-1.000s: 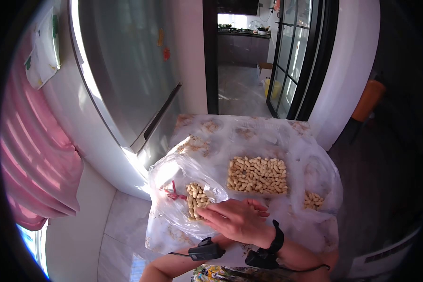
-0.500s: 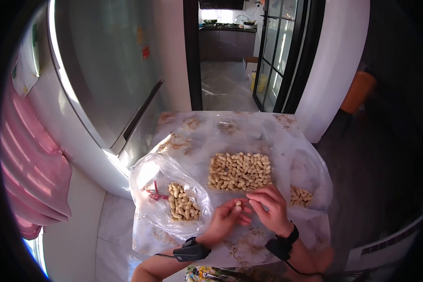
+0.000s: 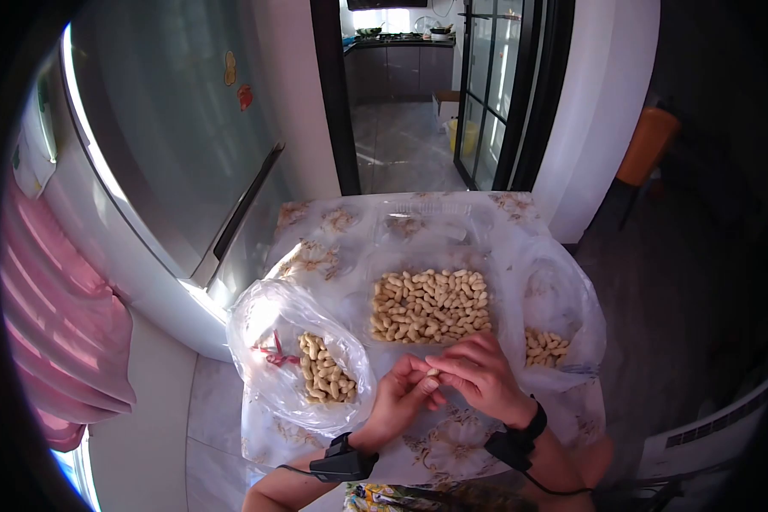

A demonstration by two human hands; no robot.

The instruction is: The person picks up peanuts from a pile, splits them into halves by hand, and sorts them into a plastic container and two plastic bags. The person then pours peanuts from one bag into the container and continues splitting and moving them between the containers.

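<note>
A small tabletop (image 3: 341, 224), draped in a floral cloth under clear plastic, stands against a steel refrigerator (image 3: 171, 154), with a doorway to a kitchen beyond. At its near edge a person's left hand (image 3: 398, 399) and right hand (image 3: 489, 377) meet over a single peanut (image 3: 433, 373). Each grip is narrow, with fingertips closed on the nut from opposite sides and held just clear of the cloth. Sharing the pinch this way appears to let both thumbs bear on the shell at once.

The nuts lie in three lots. A loose pile (image 3: 429, 305) is spread flat mid-table, just beyond the hands. A clear bag (image 3: 260, 317) with a red tie (image 3: 273, 350) lies open to the left, holding a smaller heap. A second bag (image 3: 565, 294) to the right holds a handful. Both bags gape toward the person, apparently so that either hand can reach in without lifting them. Black straps with cables circle both wrists.
</note>
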